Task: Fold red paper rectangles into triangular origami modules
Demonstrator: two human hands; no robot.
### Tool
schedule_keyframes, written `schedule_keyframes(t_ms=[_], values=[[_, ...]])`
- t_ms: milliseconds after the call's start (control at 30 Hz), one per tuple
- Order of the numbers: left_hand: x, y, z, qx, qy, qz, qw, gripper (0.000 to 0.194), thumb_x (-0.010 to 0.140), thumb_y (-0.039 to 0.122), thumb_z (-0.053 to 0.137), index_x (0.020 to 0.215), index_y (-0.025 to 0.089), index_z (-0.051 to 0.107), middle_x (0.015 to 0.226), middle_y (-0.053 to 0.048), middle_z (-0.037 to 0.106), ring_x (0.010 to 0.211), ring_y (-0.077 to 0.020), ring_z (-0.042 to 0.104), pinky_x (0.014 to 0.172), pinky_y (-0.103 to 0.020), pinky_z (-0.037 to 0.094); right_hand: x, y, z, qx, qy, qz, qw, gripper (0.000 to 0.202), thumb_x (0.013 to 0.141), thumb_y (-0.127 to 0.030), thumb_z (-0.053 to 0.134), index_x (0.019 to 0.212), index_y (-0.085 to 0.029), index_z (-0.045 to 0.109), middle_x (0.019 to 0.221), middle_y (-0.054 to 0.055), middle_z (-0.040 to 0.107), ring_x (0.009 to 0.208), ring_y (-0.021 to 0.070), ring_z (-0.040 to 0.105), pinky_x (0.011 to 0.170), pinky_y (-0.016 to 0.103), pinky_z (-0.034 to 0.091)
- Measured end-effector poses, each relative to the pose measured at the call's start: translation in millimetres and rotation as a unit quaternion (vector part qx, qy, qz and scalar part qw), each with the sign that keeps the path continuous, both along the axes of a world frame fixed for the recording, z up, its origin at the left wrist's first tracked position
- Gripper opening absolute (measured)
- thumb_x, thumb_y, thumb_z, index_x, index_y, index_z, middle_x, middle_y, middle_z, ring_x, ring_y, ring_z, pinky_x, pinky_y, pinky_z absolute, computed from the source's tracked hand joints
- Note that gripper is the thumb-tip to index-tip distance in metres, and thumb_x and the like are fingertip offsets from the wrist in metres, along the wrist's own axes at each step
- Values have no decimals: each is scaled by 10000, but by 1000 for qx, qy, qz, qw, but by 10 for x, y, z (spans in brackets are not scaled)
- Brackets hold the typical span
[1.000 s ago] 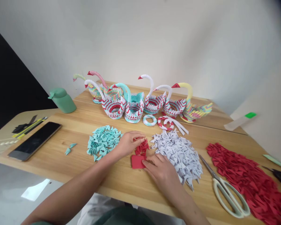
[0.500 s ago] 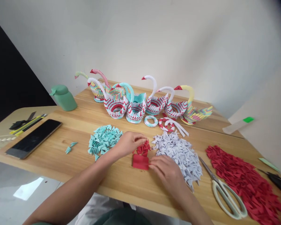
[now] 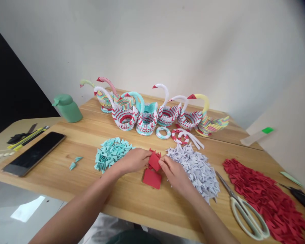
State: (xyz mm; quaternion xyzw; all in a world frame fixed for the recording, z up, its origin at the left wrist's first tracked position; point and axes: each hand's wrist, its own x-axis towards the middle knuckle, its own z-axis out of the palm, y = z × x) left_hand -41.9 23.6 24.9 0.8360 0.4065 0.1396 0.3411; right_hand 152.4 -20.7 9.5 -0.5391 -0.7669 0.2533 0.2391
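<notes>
My left hand and my right hand meet over the middle of the wooden table, both pinching one small red paper piece lifted just above the wood. Under it lies a small stack of red paper rectangles. A few folded red triangles sit right behind my fingers. A teal heap of folded triangles is beside my left hand, a white heap beside my right.
Several modular paper swans line the back. Scissors and a red triangle heap lie right. A phone, green bottle, pens and two loose teal triangles are left.
My right hand rose from the red stack and came toward the left hand. Both hands now hold one red piece between them, lifted off the table.
</notes>
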Motion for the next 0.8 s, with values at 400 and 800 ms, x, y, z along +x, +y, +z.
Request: schedule_keyframes(t_ms=[400, 800], values=[[97, 26, -66, -146, -307, 118, 933, 368, 847, 456, 540, 959, 131, 671, 784, -35, 676, 547, -112, 572, 507, -203, 421, 156, 111, 90, 27, 72, -18, 997, 218, 916, -314, 486, 874, -229, 683, 657, -20, 661, 615, 152, 639, 614, 240, 464], [276, -108, -104, -301, -460, 195, 812, 353, 697, 456, 730, 699, 135, 582, 521, -10, 633, 427, -94, 542, 449, -185, 407, 257, 22, 29, 236, 88, -10, 968, 231, 916, -200, 485, 1062, -240, 658, 987, 57, 729, 898, 186, 688, 782, 282, 538]])
